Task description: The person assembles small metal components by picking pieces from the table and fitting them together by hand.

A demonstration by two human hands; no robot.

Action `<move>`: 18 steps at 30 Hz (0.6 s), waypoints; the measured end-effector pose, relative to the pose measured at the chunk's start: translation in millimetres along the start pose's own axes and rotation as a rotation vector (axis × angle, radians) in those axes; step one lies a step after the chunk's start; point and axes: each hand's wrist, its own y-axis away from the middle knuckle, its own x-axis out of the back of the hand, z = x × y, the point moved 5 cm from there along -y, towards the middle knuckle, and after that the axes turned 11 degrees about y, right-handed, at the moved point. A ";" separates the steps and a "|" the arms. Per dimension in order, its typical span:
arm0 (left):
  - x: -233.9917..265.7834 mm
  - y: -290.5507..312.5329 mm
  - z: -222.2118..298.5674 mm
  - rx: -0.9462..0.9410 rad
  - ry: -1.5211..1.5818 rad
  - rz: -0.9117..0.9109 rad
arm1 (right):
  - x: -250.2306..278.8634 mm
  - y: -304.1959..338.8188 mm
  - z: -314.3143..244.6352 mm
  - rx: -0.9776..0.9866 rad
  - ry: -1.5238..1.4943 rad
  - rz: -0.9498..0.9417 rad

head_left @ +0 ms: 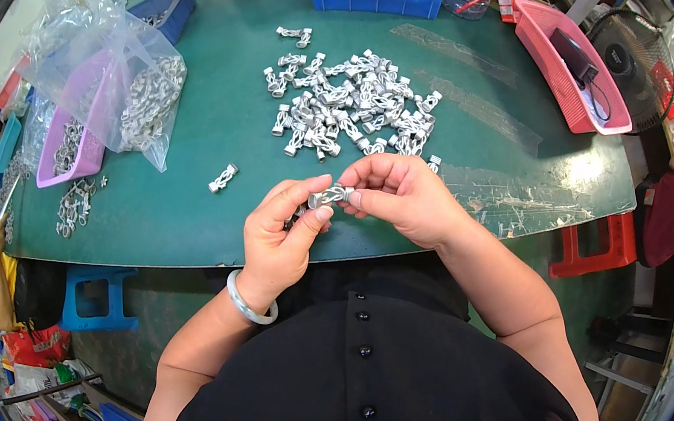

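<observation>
Head view: we pinch one small metal fitting between left hand and right hand, near the tabletop's front edge; keep grips firm and aligned.

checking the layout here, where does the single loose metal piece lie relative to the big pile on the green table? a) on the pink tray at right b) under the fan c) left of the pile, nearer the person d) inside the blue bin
c: the lone piece lies on the bare green table, left of the pile and closer to the person, just left of the left hand.
</observation>
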 end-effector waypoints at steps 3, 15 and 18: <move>-0.6 0.3 0.3 -0.008 0.009 0.003 | -0.7 0.2 0.7 0.010 -0.021 0.009; -1.3 9.9 -9.4 0.054 -0.002 0.082 | 0.5 -2.7 4.5 -0.029 -0.086 0.058; -7.9 10.8 6.7 -0.272 -0.285 -0.026 | -1.0 -2.4 4.3 -0.007 -0.117 0.028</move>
